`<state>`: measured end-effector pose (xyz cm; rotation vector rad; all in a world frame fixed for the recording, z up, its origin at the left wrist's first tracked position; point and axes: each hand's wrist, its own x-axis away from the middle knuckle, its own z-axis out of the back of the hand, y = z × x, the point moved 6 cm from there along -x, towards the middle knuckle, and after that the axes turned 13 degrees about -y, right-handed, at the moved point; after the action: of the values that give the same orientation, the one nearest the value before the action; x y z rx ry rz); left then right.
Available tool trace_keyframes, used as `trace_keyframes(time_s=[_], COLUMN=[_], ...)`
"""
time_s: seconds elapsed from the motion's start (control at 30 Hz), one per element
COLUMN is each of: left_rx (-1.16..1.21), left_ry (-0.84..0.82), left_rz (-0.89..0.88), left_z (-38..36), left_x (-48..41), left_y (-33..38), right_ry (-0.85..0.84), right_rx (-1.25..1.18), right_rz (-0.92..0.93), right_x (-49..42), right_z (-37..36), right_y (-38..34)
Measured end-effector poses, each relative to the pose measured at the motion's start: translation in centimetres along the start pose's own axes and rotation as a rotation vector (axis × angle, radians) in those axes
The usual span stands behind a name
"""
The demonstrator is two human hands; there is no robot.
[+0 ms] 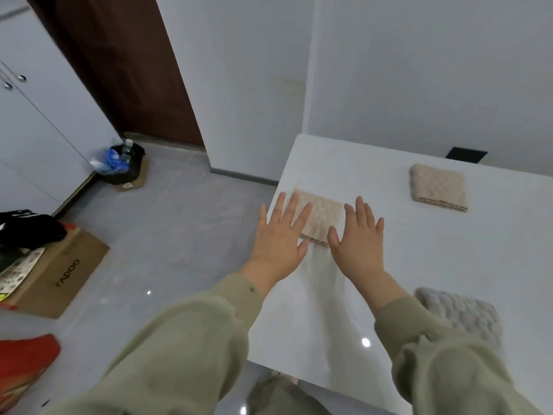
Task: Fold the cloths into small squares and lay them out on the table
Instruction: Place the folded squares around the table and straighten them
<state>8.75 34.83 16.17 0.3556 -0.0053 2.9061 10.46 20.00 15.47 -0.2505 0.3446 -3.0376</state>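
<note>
1. as it runs from the person toward the wall, the white table (449, 259) carries three folded cloths.
2. the pale grey cloth (460, 313) lies at the near right, partly hidden by a sleeve.
3. the far beige cloth (438, 187) lies well apart, near-square, layered edge toward the person.
4. the near beige cloth (324, 218) lies by the table's left edge, slightly longer front to back, layered edge toward the person.
5. the left hand (279, 238) and right hand (360, 238) flank it, palms down, fingers straight and spread, gripping nothing; whether they touch it cannot be told.
</note>
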Motion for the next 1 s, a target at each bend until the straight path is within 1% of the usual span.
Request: trace_keyframes(time_s=[0.1, 0.23, 0.27, 0.33, 0.37, 0.4, 0.5, 0.57, 0.67, 0.73, 0.83, 1.0], left_rx=[0.003, 0.063, 0.08, 0.148, 0.242, 0.387, 0.929, 1.148, 1.305, 1.385, 1.473, 1.516], left_ry=[0.001, -0.033, -0.036, -0.054, -0.07, -0.085, -0.144, -0.186, -0.209, -0.206, -0.198, -0.133], left_rz=[-0.07, -0.106, -0.117, -0.149, -0.162, -0.173, -0.149, -0.106, -0.036, 0.012, 0.037, 0.089], left_z=[-0.1, -0.9, -1.1, -1.5, -1.8, -2.2, -3.8, -4.9, -6.1, -6.9, -8.2, -9.0], left_x=[-1.7, -3.5, -4.0, -5.7, -6.7, -7.6, -9.8, -11.1, -13.7, -15.3, -16.6, -17.2], left_y=[-1.5, -3.7, -4.1, -4.9, -5.4, -5.8, -7.1, -7.6, -7.9, -7.7, -6.8, -5.8], right_ry=[-0.026, -0.04, -0.048, -0.092, -0.106, -0.114, -0.109, -0.062, 0.022, 0.069, 0.118, 0.145], right_rx=[-0.011, -0.051, -0.075, -0.202, -0.286, -0.382, -0.753, -0.938, -1.116, -1.173, -1.203, -1.213], right_rz=[-0.017, -0.038, -0.026, -0.015, -0.023, -0.05, -0.229, -0.343, -0.483, -0.521, -0.518, -0.495], right_x=[-1.9, -3.5, -3.8, -4.9, -5.5, -6.0, -6.9, -7.6, -9.1, -10.0, -10.8, -11.6], right_z=[-0.8, -1.3, -1.6, -2.2, -2.5, -2.9, -4.2, -5.1, -6.5, -7.5, -8.5, -9.1], right_y=[-1.1, -1.6, -1.6, -1.0, -0.6, -0.2, 1.1, 1.8, 2.7, 3.0, 2.8, 2.7])
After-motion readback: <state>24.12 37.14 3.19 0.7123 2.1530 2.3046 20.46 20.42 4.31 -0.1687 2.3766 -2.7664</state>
